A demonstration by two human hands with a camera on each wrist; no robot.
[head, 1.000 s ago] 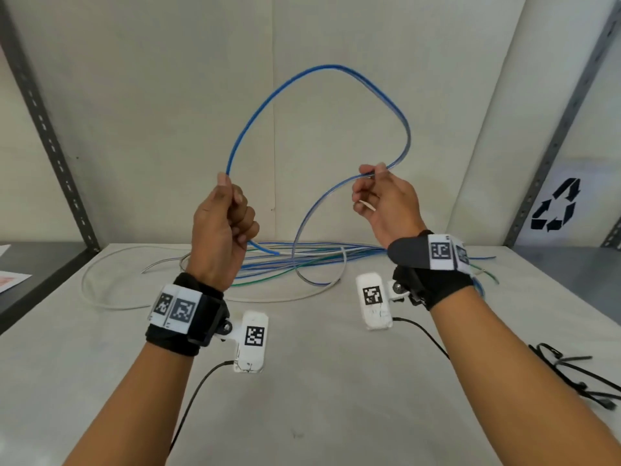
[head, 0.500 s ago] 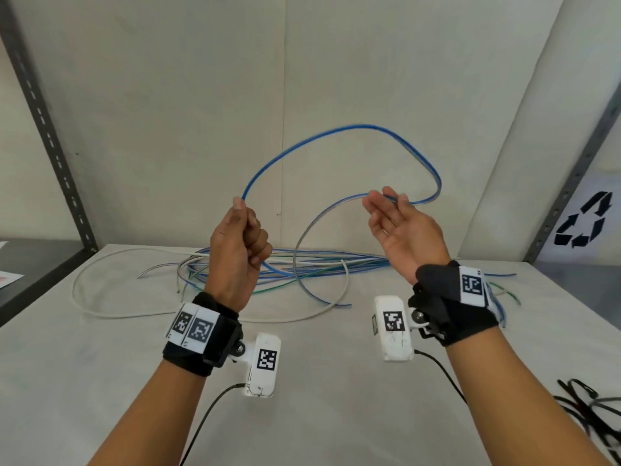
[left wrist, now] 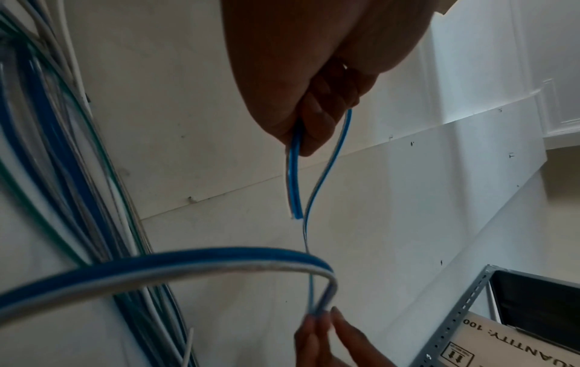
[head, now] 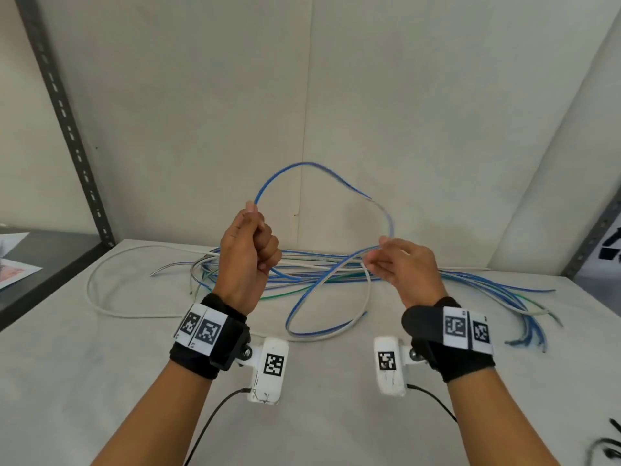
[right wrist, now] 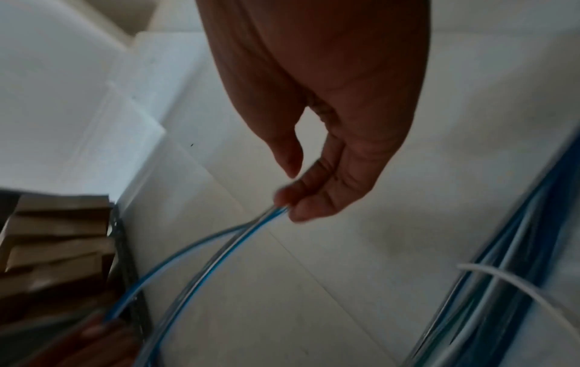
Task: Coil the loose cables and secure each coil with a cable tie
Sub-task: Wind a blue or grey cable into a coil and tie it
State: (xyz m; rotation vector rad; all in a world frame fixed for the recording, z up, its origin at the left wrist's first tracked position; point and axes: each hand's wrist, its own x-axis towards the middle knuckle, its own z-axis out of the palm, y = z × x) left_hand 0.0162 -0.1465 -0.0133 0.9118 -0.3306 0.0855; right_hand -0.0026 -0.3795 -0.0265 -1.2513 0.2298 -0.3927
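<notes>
Right hand (head: 401,269), open a moment ago, now seems to pinch the blue cable (head: 299,168); left hand (head: 247,252) stays fisted on it, loop lower.

I hold a flat blue-and-white ribbon cable (head: 304,167) raised off the table (head: 100,381), arched in one open loop between my left hand (head: 247,253) and my right hand (head: 400,264). Its cut end (left wrist: 296,216) sticks out just below my left fist, and from my right fingertips (right wrist: 301,198) it drops to the table and curls round in a low loop. Behind it, a loose pile of blue, green, grey and white cables (head: 470,284) lies uncoiled across the table, ends splayed to the right.
</notes>
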